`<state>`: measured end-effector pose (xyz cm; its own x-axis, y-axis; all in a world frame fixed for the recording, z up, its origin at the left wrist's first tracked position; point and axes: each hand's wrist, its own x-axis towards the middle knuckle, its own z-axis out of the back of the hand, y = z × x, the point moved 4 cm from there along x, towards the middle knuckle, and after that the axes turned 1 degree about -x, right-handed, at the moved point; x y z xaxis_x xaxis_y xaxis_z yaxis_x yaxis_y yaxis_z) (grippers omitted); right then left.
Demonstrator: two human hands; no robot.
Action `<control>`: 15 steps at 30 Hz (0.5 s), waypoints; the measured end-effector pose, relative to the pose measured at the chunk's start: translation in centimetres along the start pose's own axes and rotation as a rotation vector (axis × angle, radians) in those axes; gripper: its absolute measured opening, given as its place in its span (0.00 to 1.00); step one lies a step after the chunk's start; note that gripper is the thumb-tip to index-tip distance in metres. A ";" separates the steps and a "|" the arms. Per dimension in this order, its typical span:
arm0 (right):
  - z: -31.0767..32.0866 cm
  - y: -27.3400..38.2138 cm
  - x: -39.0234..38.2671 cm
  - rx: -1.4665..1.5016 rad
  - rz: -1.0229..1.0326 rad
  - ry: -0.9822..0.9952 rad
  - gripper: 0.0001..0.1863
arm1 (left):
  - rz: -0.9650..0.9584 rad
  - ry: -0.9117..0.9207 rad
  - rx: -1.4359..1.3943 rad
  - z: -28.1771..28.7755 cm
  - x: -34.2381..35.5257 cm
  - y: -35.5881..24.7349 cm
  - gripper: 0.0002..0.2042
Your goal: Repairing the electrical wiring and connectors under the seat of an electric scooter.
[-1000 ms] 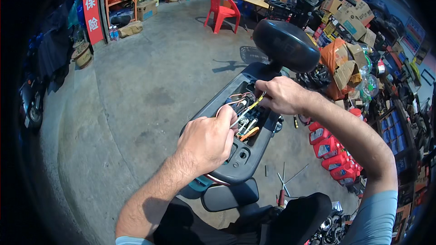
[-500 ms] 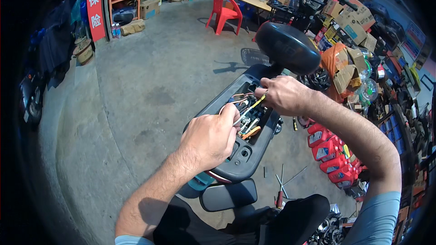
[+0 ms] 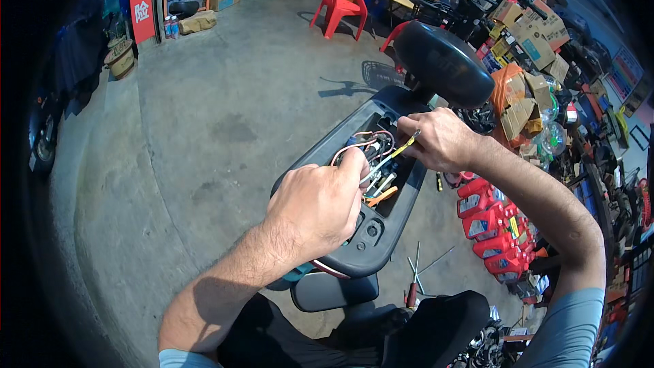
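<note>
My left hand (image 3: 317, 201) is closed, thumb and finger pinching a white wire with a yellow-sleeved end (image 3: 396, 152) and a small dark tip. That tip lies across the fingers of my right hand (image 3: 439, 142), which are curled together over the compartment's far right side; whatever they pinch is hidden. Below both hands is the open compartment of a dark grey plastic scooter body (image 3: 406, 212). Pink-brown wires (image 3: 364, 142) loop inside it, beside white pieces and an orange piece (image 3: 383, 196). My left hand covers part of the compartment's near left side.
A black rounded seat (image 3: 443, 65) rises just beyond the compartment. Red jugs (image 3: 501, 252) stand on the floor at right, near piled cartons (image 3: 538, 37). A red-handled screwdriver (image 3: 411, 294) and thin rods lie by my knee. A red chair (image 3: 338, 5) stands farther off.
Both hands have shifted slightly right with the wire. More of its yellow end shows, now reaching across my right fingers. The view has tilted a little.
</note>
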<state>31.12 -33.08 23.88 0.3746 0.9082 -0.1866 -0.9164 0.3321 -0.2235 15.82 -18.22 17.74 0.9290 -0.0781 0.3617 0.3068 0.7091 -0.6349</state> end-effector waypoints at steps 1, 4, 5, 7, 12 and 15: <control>-0.2 0.0 0.1 0.001 0.000 0.001 0.15 | 0.001 0.001 0.000 0.0 0.0 0.0 0.09; -0.3 -0.1 0.3 0.048 -0.094 0.043 0.15 | -0.003 0.003 0.022 0.1 0.0 -0.2 0.09; -0.2 0.1 0.4 0.035 -0.150 0.064 0.14 | 0.000 -0.003 0.026 0.0 0.0 -0.1 0.09; -0.2 0.2 0.2 0.019 -0.208 0.080 0.14 | -0.001 -0.013 0.033 0.0 0.0 0.0 0.09; 0.4 1.3 0.1 -0.140 -0.020 -0.012 0.15 | 0.023 -0.001 0.038 -0.2 0.0 0.1 0.08; 0.6 1.1 0.4 -0.185 0.076 0.007 0.17 | 0.030 -0.001 0.014 -0.3 -0.1 0.0 0.08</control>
<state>30.18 -32.18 24.10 0.3071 0.9267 -0.2165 -0.9009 0.2098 -0.3800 15.77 -18.41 17.53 0.9377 -0.0556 0.3430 0.2754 0.7207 -0.6362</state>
